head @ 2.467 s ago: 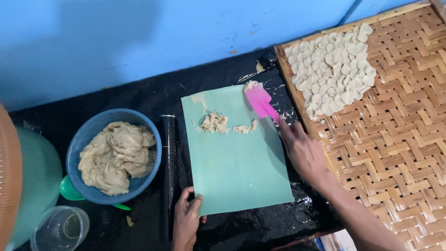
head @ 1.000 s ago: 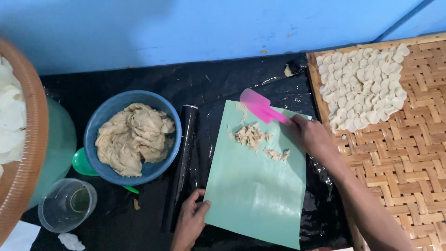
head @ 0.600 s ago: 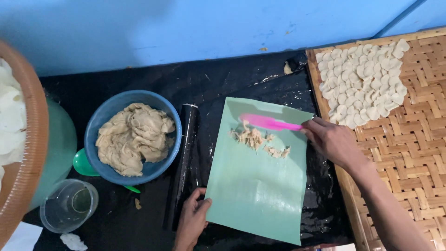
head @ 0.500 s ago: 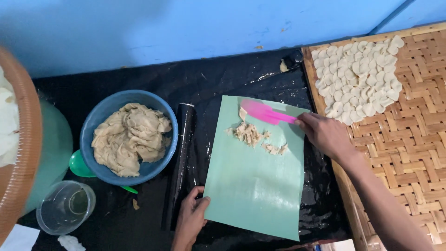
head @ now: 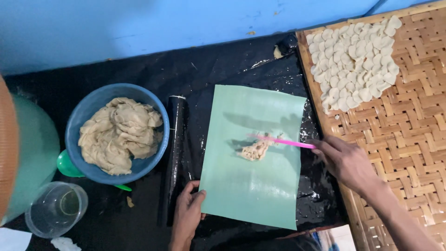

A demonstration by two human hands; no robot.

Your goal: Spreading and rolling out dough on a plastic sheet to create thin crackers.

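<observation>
A pale green mat (head: 251, 186) lies on the black plastic sheet. My left hand (head: 188, 211) presses its near left corner flat. My right hand (head: 346, 160) grips a pink scraper (head: 278, 141), seen edge-on, its blade resting against a small heap of beige dough scraps (head: 254, 150) in the middle of the mat. Left of the mat lies a black rolling pin (head: 174, 153), and past it stands a blue bowl (head: 86, 111) full of beige dough (head: 118, 135).
A woven bamboo tray (head: 409, 135) on the right carries many small white dough discs (head: 355, 62) at its far end. A clear glass (head: 55, 209) and a green container (head: 32, 144) stand at the left. A blue wall runs along the back.
The scraper has swept from the mat's far edge toward its middle, gathering the scattered scraps into one heap. My left hand has stayed on the mat's corner.
</observation>
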